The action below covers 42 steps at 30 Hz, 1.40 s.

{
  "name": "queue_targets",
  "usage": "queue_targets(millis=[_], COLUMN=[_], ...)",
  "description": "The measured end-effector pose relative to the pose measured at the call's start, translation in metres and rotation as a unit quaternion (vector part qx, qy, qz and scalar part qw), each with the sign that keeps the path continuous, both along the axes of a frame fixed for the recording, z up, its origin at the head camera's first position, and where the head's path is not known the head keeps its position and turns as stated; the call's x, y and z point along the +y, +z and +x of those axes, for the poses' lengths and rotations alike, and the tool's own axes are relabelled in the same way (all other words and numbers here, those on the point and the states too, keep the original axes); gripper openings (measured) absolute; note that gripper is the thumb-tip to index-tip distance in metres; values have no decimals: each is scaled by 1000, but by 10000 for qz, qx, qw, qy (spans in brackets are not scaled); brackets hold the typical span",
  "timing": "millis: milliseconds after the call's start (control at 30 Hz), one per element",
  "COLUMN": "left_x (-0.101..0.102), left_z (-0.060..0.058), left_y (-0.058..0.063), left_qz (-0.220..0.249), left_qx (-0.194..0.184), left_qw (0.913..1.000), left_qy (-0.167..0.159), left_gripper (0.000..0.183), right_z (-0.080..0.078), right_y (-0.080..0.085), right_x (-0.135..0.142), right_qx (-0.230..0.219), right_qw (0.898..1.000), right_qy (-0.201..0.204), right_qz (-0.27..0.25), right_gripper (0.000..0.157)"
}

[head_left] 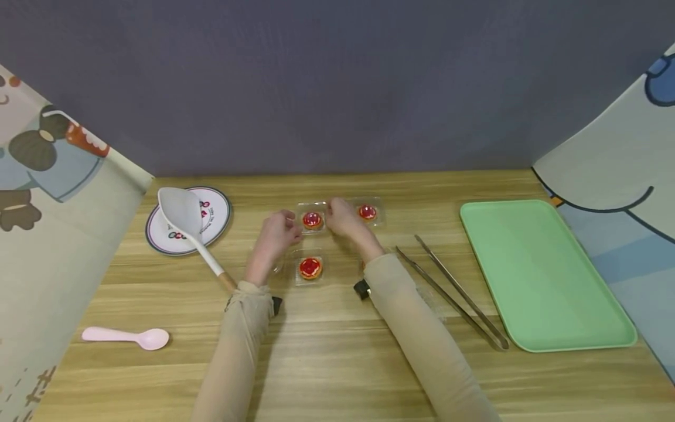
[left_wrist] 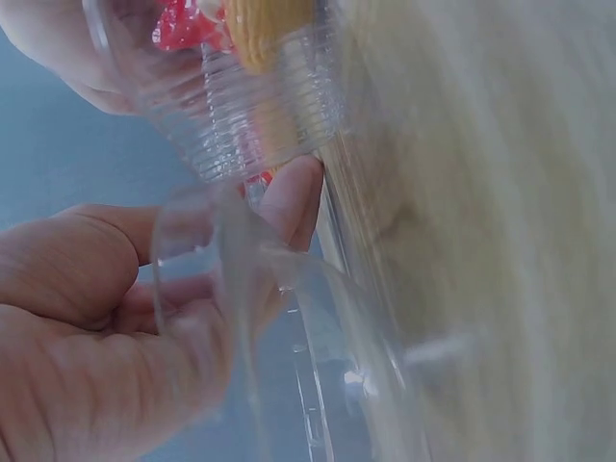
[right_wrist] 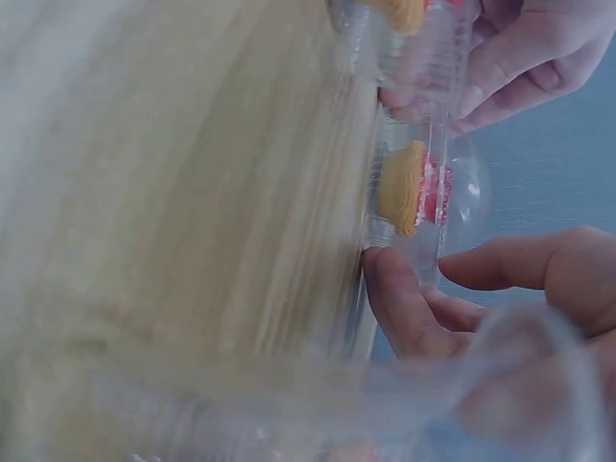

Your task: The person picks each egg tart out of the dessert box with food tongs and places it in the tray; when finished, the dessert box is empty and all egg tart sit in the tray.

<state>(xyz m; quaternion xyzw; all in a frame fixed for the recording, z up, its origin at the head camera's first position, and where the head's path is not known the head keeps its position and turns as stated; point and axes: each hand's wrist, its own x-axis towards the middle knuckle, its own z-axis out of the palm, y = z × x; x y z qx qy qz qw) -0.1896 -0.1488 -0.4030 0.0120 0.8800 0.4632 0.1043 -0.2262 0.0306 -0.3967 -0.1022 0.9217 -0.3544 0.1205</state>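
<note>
A small red-topped tart (head_left: 312,220) sits in a clear plastic box (head_left: 312,230) with a domed lid, between the two hands. My left hand (head_left: 278,230) grips the box's left edge, with its fingertips low by the tabletop. On the opposite edge my right hand (head_left: 345,218) pinches the box, thumb on the rim and a finger at the base. In the right wrist view the tart's yellow fluted side (right_wrist: 399,188) shows through the plastic. A similar boxed tart (head_left: 367,212) stands just right of the right hand, and another boxed tart (head_left: 310,268) lies nearer.
Right of the hands lie long metal tongs (head_left: 453,293) and a green tray (head_left: 548,275). At left a white ladle (head_left: 181,211) rests across a patterned plate (head_left: 218,220), with a pink spoon (head_left: 123,337) nearer. Clear plastic shows beside both forearms, partly hidden.
</note>
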Motion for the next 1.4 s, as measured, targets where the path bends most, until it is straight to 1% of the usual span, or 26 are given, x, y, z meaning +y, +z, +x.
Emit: queue_targets(millis=[67,167,233,367,567,767,967,1133,1233,1400], left_x=[0,1,1,1,2,1,1,1,1,0], left_z=[0,0,1,2,2,2,2,2,2,3], left_y=[1,2,4,7,7,6,4,3,4,4], left_qz=[-15,20,34,-14,75,352,277,382,499,760], left_qx=[60,69,47,54,24,18,104,60,-41,-242], left_qw=[10000,10000,10000,10000,10000,9993,9995,9992,9987,9966], left_qy=[-35,-31,-27,-23,23,149,138,98,107,201], left_gripper=[43,43,44,47,46,46,44,44,45,45], right_z=[-1,-1,-1,0,1,2,3,5,6,8], right_y=[1,3,4,5,5,5,4,3,3,1], right_x=[0,0,0,0,1,1,1,3,3,3], right_qx=[-29,-103,-79,-129,-167,-204,-169,-39,52,195], right_qw=[10000,9999,10000,9999,9995,9991,9991,9993,9992,9993], right_qy=[22,-8,-22,-66,-170,-190,-220,-273,-335,-321], right_qz=[2,-32,-28,-84,-193,-324,-316,-265,-196,-94], right_gripper=[31,31,26,12,43,45,44,46,48,44])
